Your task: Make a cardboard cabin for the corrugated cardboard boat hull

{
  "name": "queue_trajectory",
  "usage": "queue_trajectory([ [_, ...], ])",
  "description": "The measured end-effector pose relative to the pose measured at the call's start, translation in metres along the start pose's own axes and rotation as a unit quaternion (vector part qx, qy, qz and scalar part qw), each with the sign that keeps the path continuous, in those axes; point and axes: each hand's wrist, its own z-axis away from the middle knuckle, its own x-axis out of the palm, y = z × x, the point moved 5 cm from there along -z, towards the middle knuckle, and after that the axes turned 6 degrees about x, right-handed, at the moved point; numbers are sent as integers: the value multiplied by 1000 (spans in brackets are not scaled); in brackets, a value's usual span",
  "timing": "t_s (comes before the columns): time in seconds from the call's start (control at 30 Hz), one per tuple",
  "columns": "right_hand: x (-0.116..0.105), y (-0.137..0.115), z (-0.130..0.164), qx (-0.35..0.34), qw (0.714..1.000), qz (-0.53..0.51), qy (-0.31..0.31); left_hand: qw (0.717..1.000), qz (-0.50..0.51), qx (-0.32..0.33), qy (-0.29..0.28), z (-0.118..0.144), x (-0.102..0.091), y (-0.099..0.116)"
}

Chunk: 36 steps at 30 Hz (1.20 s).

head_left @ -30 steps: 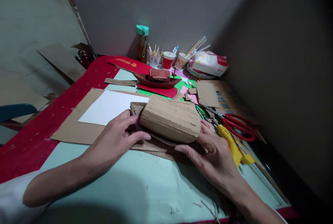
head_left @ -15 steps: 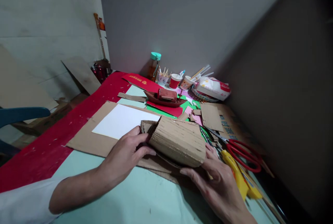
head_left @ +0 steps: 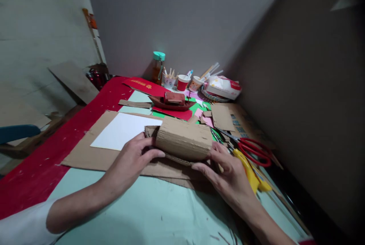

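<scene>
1. Corrugated brown cardboard, bent into a curved block (head_left: 184, 138), sits near the middle of the pale green table top (head_left: 148, 214), on a flat brown cardboard sheet (head_left: 85, 154).
2. I see my left hand (head_left: 129, 161) closed on the block's left end, thumb along its near edge and fingers curled at the open end.
3. My right hand (head_left: 228, 174) grips the block's right end, thumb under the near edge, fingers bent round the corner.
4. White rectangular paper (head_left: 122, 131) lies on the sheet just left of the block.
5. Red-handled scissors (head_left: 251, 150) and a yellow plastic cutter (head_left: 251, 174) lie to the right of my right hand.
6. Farther back stand a dark red model boat (head_left: 171, 100), a teal-capped bottle (head_left: 157, 66) and small paper cups holding sticks (head_left: 182, 81).
</scene>
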Motion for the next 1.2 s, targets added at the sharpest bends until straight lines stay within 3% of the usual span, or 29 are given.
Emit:
queue_trajectory([
  [0.23,-27,9,2,40,992,-76,96,998,-57,-9,20,-1,-5,0],
  [0.37,-44,21,6,82,967,-150,190,996,-87,-9,30,-2,-7,3],
  [0.5,-46,29,6,109,951,-184,226,995,-98,-5,28,-3,-8,5],
  [0.67,-43,29,2,114,961,-147,202,995,-100,5,24,-3,-9,5],
  [0.83,-37,17,-13,91,989,-48,104,996,-89,15,23,-2,-10,5],
  [1.0,-25,3,-35,21,999,1,31,997,-72,15,14,-3,-8,0],
  [1.2,-14,6,-41,-27,998,-6,58,998,-56,10,23,1,-8,-6],
])
